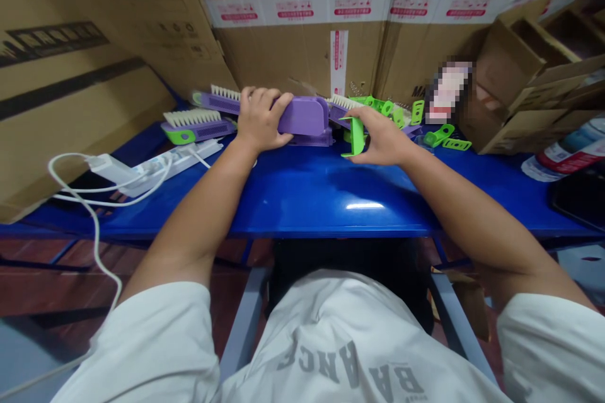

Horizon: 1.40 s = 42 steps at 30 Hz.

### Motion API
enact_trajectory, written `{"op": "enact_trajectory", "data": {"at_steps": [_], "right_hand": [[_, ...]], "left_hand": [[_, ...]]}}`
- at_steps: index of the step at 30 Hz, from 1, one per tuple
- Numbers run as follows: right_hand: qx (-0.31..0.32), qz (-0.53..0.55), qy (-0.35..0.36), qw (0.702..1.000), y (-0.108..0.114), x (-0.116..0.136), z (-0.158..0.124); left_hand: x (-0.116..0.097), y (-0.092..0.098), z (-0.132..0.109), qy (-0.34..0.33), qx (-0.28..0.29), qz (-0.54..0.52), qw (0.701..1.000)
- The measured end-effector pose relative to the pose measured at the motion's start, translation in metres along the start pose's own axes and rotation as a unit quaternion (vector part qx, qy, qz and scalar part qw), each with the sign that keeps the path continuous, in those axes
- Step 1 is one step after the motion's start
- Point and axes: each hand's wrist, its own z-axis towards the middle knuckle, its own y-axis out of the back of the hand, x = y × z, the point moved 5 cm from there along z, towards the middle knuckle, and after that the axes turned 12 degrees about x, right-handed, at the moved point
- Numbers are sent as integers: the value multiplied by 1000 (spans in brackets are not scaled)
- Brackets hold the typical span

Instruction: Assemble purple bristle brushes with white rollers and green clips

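Observation:
My left hand [263, 118] is wrapped over the left end of a purple plastic piece [305, 116], smooth on its front, held near the back of the blue table. To its right, my right hand [375, 136] pinches a bright green plastic bracket [357, 136] with bent ends. A small space separates the bracket from the purple piece. Left of my left hand lies a brush with pale bristles [191, 117], a purple body and a green end. Another purple brush [218, 102] lies behind it. More bristles and purple parts are partly hidden behind both hands.
Several loose green parts [439, 136] lie right of my right hand. A white power strip [174, 164] with cables is on the left. Tall cardboard boxes [293, 50] wall off the back of the blue table [321, 201]. A bottle [567, 150] lies at the right.

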Motion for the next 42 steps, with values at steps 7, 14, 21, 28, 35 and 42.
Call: {"op": "enact_trajectory", "data": {"at_steps": [7, 14, 21, 28, 35, 42], "right_hand": [[-26, -50, -43, 997, 7, -2, -1], [-37, -62, -51, 996, 8, -1, -2], [-31, -57, -41, 997, 7, -1, -2], [-22, -44, -31, 998, 4, 1, 0], [-52, 1, -6, 999, -10, -6, 4], [-135, 55, 57, 988, -19, -21, 6]], "left_hand": [[-11, -2, 3, -42, 24, -3, 999], [-18, -3, 5, -43, 44, -15, 998], [-18, -7, 6, -49, 49, -7, 998], [-37, -7, 6, -73, 55, -17, 996], [-53, -10, 6, -113, 19, -22, 993], [-54, -16, 5, -162, -39, -26, 986]]}}
